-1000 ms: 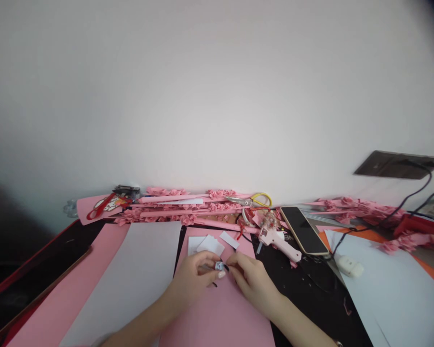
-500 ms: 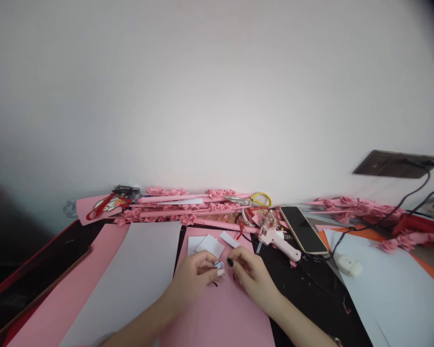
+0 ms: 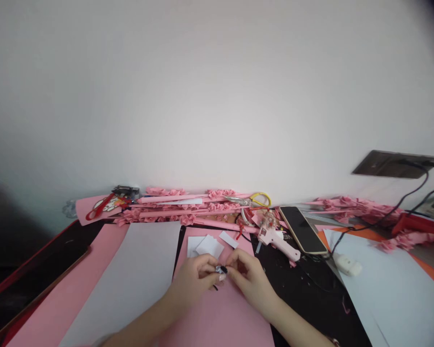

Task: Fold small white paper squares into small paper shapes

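Above a pink paper sheet (image 3: 217, 323), my left hand (image 3: 190, 282) pinches a small crumpled-looking folded paper piece (image 3: 218, 269), pale bluish white, between thumb and fingers. My right hand (image 3: 251, 282) is closed in a pinch at the right side of the same piece, its dark-nailed fingertip pressed against it. The fingers cover much of the paper piece, so its full shape is hidden. Just beyond the hands lie several white paper squares (image 3: 210, 246) and a white paper strip (image 3: 228, 239).
Pink paper flowers on stems (image 3: 188, 219) line the wall, with yellow-handled scissors (image 3: 259, 198) on top. A pink glue gun (image 3: 280, 245), a phone (image 3: 304, 230) and a white case (image 3: 348, 265) lie to the right. Black cables run to a wall socket (image 3: 383, 164).
My right hand has moved left, closing the gap, and its fingertips now meet the paper piece held in my left hand. The left hand has barely shifted.
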`<state>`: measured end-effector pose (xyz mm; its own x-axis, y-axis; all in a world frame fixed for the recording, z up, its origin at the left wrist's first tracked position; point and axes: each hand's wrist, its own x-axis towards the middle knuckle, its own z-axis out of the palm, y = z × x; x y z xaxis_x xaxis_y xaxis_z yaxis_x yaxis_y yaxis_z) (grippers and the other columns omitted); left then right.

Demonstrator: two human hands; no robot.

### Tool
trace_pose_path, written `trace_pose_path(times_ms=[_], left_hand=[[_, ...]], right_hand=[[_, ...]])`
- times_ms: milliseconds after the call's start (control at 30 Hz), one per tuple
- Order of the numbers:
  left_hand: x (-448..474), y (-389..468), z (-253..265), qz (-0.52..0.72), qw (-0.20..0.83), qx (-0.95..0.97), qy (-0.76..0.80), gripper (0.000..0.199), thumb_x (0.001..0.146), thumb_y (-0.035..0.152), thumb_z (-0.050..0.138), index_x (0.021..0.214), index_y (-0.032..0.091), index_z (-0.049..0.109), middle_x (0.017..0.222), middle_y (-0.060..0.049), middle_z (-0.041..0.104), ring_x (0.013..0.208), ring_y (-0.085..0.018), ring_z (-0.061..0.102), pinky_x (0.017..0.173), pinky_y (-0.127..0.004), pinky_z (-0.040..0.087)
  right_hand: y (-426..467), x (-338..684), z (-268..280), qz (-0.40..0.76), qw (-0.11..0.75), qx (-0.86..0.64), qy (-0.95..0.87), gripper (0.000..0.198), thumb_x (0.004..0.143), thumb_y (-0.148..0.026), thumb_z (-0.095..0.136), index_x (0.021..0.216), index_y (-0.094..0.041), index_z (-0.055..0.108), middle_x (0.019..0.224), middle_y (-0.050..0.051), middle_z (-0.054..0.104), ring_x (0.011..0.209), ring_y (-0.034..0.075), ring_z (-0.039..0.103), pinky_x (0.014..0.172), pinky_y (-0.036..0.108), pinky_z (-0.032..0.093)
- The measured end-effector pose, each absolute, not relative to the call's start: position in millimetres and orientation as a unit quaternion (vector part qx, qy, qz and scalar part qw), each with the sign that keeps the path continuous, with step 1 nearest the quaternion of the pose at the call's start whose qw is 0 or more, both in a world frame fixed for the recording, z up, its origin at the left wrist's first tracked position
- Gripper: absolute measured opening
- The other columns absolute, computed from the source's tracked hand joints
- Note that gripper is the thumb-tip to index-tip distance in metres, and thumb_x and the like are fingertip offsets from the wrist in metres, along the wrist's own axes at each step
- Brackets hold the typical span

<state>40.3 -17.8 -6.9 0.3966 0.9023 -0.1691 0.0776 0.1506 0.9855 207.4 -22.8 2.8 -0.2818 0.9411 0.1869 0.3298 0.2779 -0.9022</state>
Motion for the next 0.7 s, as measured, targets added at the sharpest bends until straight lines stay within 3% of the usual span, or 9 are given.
trace_pose_path(times_ms=[200,467,700], left_hand=[[41.4,-17.6,-7.0,0.337,0.62,0.554,0.442,0.008,0.069,0.019,0.061,0.075,0.016,0.056,0.065,0.0,0.065,0.065,-0.016,0.063,0.061,-0.025,0.047],[40.8,-18.3,-8.8,0.333,0.609,0.568,0.442,0.006,0.068,0.019,0.06,0.073,0.016,0.058,0.063,0.0,0.066,0.064,-0.015,0.062,0.061,-0.024,0.047],[41.4,-18.0,-8.0,0.325,0.61,0.568,0.448,0.005,0.067,0.017,0.059,0.072,0.015,0.057,0.062,0.0,0.066,0.062,-0.015,0.062,0.059,-0.024,0.047]], right_hand=[[-23.0,205.2,3.7,0.434,0.389,-0.465,-0.666,0.016,0.079,-0.017,0.051,0.064,-0.017,0.045,0.054,-0.006,0.036,0.05,0.009,0.03,0.047,0.02,0.024],[-20.3,206.9,-1.1,0.493,0.369,-0.459,-0.64,0.019,0.081,-0.028,0.053,0.067,-0.017,0.045,0.057,-0.004,0.044,0.05,0.01,0.037,0.047,0.021,0.027],[-18.0,206.6,-3.9,0.488,0.378,-0.462,-0.637,0.02,0.079,-0.029,0.055,0.066,-0.017,0.046,0.056,-0.004,0.041,0.05,0.009,0.034,0.048,0.021,0.025]])
